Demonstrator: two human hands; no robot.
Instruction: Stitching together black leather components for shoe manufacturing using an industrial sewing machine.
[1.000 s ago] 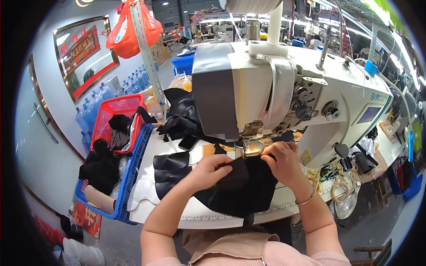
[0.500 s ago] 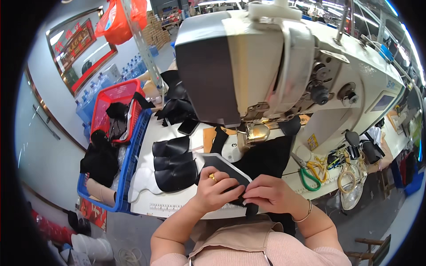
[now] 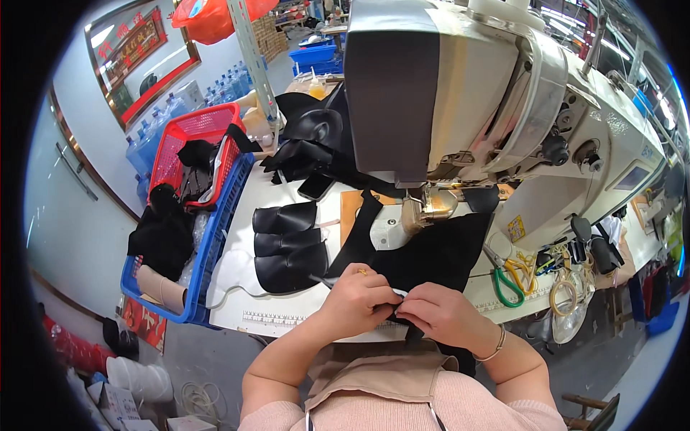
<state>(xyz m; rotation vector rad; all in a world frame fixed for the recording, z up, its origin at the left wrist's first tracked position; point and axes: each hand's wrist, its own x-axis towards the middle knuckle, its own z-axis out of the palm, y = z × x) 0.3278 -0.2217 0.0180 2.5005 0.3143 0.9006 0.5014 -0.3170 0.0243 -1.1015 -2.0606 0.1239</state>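
Head view: L hand (image 3: 359, 303) & R hand (image 3: 440, 313) close together, fingers curled in, both pinching near edge of blk fabric (image 3: 440, 253); rest of it spreads over wht table (image 3: 239, 223), up beside sewing machine's (image 3: 474, 93) presser foot area.

Left: a red basket (image 3: 170, 154) rests on a blue crate (image 3: 199, 287); beyond, clear blue water bottles (image 3: 172, 108) line the wall beneath a framed panel (image 3: 154, 82). Upper left: an orange-red plastic bag (image 3: 207, 23) at a metal post (image 3: 251, 61). Far left: a pale door (image 3: 65, 208).
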